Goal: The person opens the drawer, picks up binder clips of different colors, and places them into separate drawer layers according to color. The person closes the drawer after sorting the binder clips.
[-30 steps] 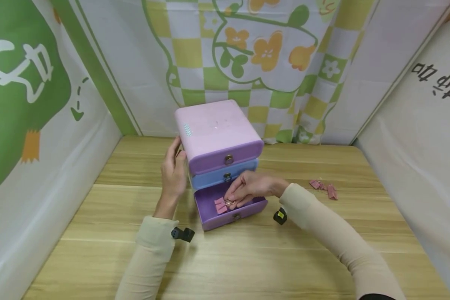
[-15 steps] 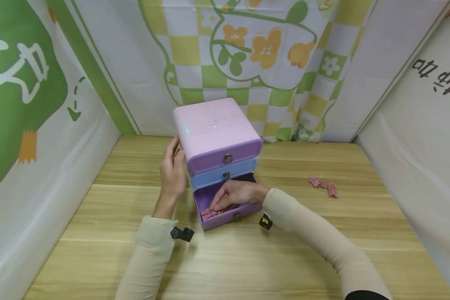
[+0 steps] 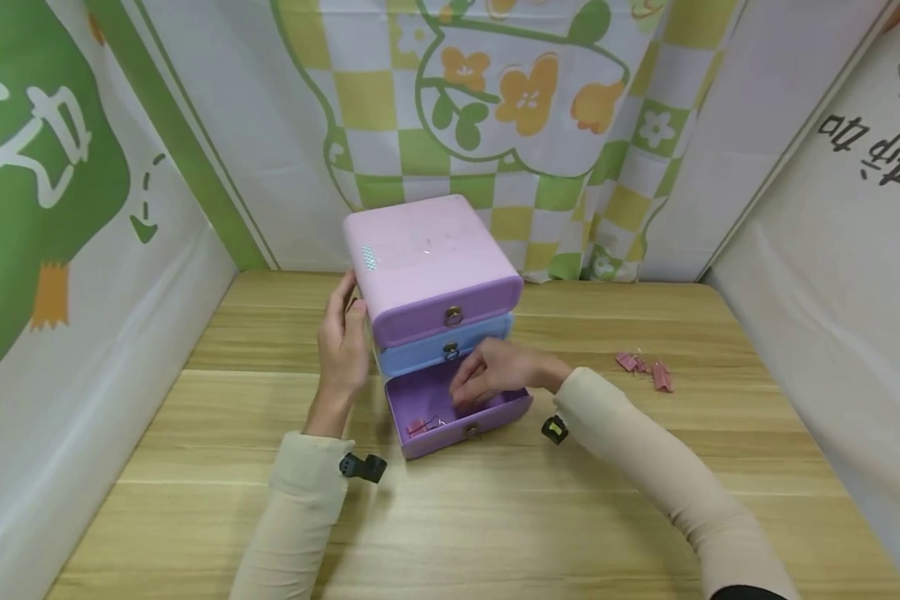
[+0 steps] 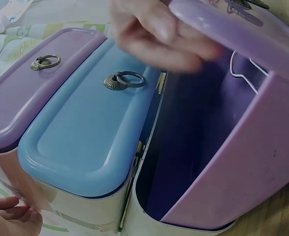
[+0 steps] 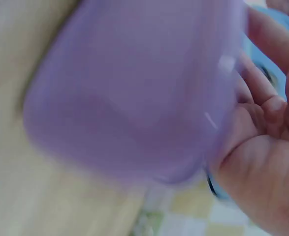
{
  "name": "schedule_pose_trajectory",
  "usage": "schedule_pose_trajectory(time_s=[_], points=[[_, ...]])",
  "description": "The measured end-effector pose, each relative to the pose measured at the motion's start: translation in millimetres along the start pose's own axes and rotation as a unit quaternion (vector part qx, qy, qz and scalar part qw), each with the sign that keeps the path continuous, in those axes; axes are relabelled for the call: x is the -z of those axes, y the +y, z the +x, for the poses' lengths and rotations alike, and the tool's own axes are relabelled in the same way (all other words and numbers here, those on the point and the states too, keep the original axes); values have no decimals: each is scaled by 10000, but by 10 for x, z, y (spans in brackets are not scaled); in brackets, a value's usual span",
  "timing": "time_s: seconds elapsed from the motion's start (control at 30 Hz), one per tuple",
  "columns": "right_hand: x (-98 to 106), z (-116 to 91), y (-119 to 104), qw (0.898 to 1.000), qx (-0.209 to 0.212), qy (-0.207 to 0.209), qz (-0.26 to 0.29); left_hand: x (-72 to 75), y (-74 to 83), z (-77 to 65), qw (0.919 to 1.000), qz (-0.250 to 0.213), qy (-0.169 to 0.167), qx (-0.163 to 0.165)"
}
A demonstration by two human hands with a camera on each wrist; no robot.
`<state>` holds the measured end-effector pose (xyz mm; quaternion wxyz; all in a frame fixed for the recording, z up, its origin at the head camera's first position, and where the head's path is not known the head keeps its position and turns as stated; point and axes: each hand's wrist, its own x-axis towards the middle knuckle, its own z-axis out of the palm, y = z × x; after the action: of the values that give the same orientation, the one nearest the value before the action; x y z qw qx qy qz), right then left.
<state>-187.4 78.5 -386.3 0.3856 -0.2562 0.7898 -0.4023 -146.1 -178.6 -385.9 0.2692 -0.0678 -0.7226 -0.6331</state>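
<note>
A small chest of drawers [image 3: 431,250] with a pink top stands on the table. Its bottom purple drawer [image 3: 495,414] is pulled out, with a pink binder clip [image 3: 417,427] lying in the front left corner. My right hand [image 3: 498,371] is over the right part of that drawer, fingers loosely bent, apart from the clip; no object shows in its fingers. My left hand [image 3: 342,350] rests against the chest's left side, its fingertips [image 4: 14,211] at the side wall. In the left wrist view, a wire handle [image 4: 240,73] of the clip shows inside the drawer.
More pink binder clips [image 3: 662,377] lie on the wooden table [image 3: 555,517] to the right. Above the pulled-out drawer, the blue drawer [image 3: 412,358] and the upper purple drawer [image 3: 420,325] are closed. A patterned curtain [image 3: 525,200] hangs behind the chest.
My right hand carried the pink binder clip left into the drawer's front corner, let it go, and drew back up and right. My left hand stayed at the chest's side.
</note>
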Motion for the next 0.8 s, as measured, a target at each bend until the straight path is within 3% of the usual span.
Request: schedule_pose_trajectory(time_s=[0.17,0.43,0.8], points=[[322,-361,5,9998,19,167,-139,19,1,-8,10000,18,9,-19],[811,-929,88,9966,-416,602,-383,22,-4,1,10000,43,59,-13],[1323,-1419,440,9833,-1246,866,-1000,-7,-19,5,10000,-55,54,-33]])
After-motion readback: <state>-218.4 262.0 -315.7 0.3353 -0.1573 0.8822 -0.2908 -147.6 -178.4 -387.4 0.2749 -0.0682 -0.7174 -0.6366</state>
